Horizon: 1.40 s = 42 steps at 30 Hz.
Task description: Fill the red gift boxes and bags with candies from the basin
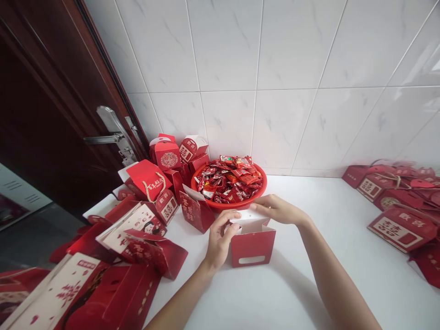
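Note:
A red paper gift box (253, 245) stands upright on the white table in front of me, its top open and its white inner flap raised at the back. My left hand (222, 236) grips the box's left side, with the thumb at the upper edge and the fingers over the flap. At the far right corner, my right hand (278, 208) has its fingers closed on the white flap (249, 214). Just behind the box, a red basin (264, 185) holds a heap of red-wrapped sweets (230, 178). What lies inside the box is hidden.
Left of my hands, another open red box (197, 211) stands against a pile of red and white gift boxes (137, 229). More boxes (405, 224) lie along the right side. A tiled wall (288, 82) backs the table (299, 284); a dark door (62, 91) is at left.

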Available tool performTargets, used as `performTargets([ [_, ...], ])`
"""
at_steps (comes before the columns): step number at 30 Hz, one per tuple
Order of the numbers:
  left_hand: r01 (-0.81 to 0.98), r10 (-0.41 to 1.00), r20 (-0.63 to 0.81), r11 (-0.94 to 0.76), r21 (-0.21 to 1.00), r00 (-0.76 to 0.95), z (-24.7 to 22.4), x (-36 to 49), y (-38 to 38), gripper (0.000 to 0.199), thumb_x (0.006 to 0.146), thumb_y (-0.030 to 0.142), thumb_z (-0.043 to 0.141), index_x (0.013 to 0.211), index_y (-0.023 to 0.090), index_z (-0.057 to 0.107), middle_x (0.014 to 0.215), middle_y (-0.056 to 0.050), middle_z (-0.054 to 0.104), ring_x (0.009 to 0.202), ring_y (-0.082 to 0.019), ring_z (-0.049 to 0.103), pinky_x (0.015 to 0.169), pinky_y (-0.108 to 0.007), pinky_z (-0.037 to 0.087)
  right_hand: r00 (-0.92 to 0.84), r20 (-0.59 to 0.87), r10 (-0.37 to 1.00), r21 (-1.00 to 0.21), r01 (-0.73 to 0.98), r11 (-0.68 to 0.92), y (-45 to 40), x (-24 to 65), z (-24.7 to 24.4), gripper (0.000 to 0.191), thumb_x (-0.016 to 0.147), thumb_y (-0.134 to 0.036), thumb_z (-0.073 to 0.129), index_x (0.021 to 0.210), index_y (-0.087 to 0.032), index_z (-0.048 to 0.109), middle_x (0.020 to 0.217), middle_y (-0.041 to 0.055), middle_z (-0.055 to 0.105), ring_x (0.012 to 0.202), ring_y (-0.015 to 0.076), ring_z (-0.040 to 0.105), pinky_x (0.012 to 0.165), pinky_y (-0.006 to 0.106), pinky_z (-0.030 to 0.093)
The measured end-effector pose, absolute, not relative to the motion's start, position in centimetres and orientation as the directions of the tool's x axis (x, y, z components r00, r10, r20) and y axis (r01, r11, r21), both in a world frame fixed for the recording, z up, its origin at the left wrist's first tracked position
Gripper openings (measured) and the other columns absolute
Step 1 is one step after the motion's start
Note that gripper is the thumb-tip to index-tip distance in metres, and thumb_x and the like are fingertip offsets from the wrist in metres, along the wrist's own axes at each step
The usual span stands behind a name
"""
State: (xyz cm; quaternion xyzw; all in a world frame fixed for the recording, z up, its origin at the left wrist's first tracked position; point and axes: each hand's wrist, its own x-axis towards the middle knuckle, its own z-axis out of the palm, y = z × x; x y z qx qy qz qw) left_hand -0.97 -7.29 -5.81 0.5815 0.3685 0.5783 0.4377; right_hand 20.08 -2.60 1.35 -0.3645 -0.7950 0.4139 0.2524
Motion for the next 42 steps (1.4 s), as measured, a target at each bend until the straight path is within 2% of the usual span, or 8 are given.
performTargets([
  [8, -0.064, 0.936, 0.339, -0.334, 0.940, 0.091, -5.7, -1.3, -6.9, 0.024, 0.086, 0.037, 0.063, 0.098, 0.018, 0.073, 0.103, -0.007, 0.070, 0.093, -0.021, 0.067, 0.077, -0.029, 0.056, -0.389, 0.158, 0.908, -0.853, 0.409, 0.323, -0.1, 20.2, -1.1, 0.038, 0.093, -0.050, 0.055, 0.105, -0.016, 0.067, 0.088, 0.0061, 0.069, 0.080, 0.0206, 0.066, 0.071, 0.032, 0.051],
  [18, -0.057, 0.897, 0.438, -0.441, 0.896, -0.068, -4.8, -1.6, -5.3, 0.020, 0.078, 0.030, 0.070, 0.089, 0.017, 0.079, 0.097, -0.009, 0.075, 0.095, -0.024, 0.070, 0.071, -0.029, 0.060, -0.429, 0.137, 0.893, -0.823, 0.452, 0.343, 0.5, 20.8, -1.8, 0.026, 0.087, -0.029, 0.050, 0.096, -0.017, 0.071, 0.087, 0.0061, 0.074, 0.080, 0.0207, 0.069, 0.072, 0.030, 0.053],
  [23, 0.000, 0.897, 0.436, -0.437, 0.899, 0.066, -3.7, -1.9, -4.5, 0.012, 0.077, 0.024, 0.067, 0.076, 0.018, 0.077, 0.085, -0.007, 0.074, 0.083, -0.021, 0.068, 0.066, -0.027, 0.055, -0.442, 0.141, 0.886, -0.824, 0.444, 0.352, -0.1, 21.3, -0.9, 0.029, 0.082, -0.019, 0.052, 0.100, -0.022, 0.074, 0.098, 0.0039, 0.077, 0.090, 0.0217, 0.072, 0.079, 0.031, 0.056],
  [26, 0.006, 0.895, 0.432, -0.436, 0.900, 0.111, -3.0, -1.7, -4.4, 0.012, 0.077, 0.024, 0.066, 0.074, 0.019, 0.076, 0.095, -0.008, 0.074, 0.094, -0.023, 0.068, 0.073, -0.029, 0.055, -0.433, 0.176, 0.884, -0.815, 0.440, 0.378, -0.7, 22.1, -0.1, 0.026, 0.087, -0.025, 0.055, 0.104, -0.021, 0.075, 0.092, 0.0046, 0.078, 0.085, 0.0225, 0.073, 0.077, 0.033, 0.057],
  [29, -0.062, 0.896, 0.445, -0.443, 0.894, 0.014, -2.1, -1.8, -3.8, 0.013, 0.076, 0.026, 0.065, 0.069, 0.020, 0.075, 0.103, -0.008, 0.074, 0.099, -0.023, 0.067, 0.083, -0.031, 0.053, -0.364, 0.246, 0.898, -0.778, 0.479, 0.407, -0.8, 22.8, 0.3, 0.025, 0.091, -0.034, 0.056, 0.099, -0.021, 0.076, 0.087, 0.0056, 0.077, 0.079, 0.0229, 0.071, 0.074, 0.036, 0.058],
  [33, -0.133, 0.911, 0.402, -0.412, 0.902, -0.093, -0.6, -2.1, -1.9, 0.015, 0.074, 0.030, 0.063, 0.068, 0.020, 0.073, 0.090, -0.006, 0.076, 0.091, -0.022, 0.068, 0.083, -0.031, 0.053, -0.219, 0.439, 0.871, -0.649, 0.593, 0.477, 0.3, 22.6, -0.7, 0.023, 0.092, -0.030, 0.056, 0.088, -0.022, 0.077, 0.109, 0.0094, 0.076, 0.106, 0.0310, 0.068, 0.092, 0.046, 0.054],
  [37, 0.110, 0.941, 0.338, -0.335, 0.936, -0.013, 0.5, -2.3, 0.5, 0.017, 0.072, 0.028, 0.063, 0.075, 0.020, 0.077, 0.087, -0.006, 0.077, 0.089, -0.023, 0.070, 0.086, -0.034, 0.054, -0.287, 0.431, 0.856, -0.634, 0.578, 0.513, 2.0, 21.2, -3.1, 0.017, 0.088, -0.024, 0.062, 0.088, -0.022, 0.079, 0.123, 0.0121, 0.071, 0.128, 0.0373, 0.058, 0.106, 0.054, 0.046],
  [42, 0.426, 0.964, 0.211, -0.260, 0.867, 0.161, 0.3, -2.0, 3.2, 0.038, 0.060, 0.008, 0.069, 0.094, 0.021, 0.080, 0.109, -0.009, 0.078, 0.106, -0.029, 0.070, 0.097, -0.040, 0.053, -0.232, 0.432, 0.872, -0.740, 0.461, 0.489, 2.9, 20.2, -4.8, 0.018, 0.088, -0.031, 0.064, 0.093, -0.020, 0.077, 0.125, 0.0149, 0.068, 0.121, 0.0361, 0.061, 0.106, 0.055, 0.047],
])
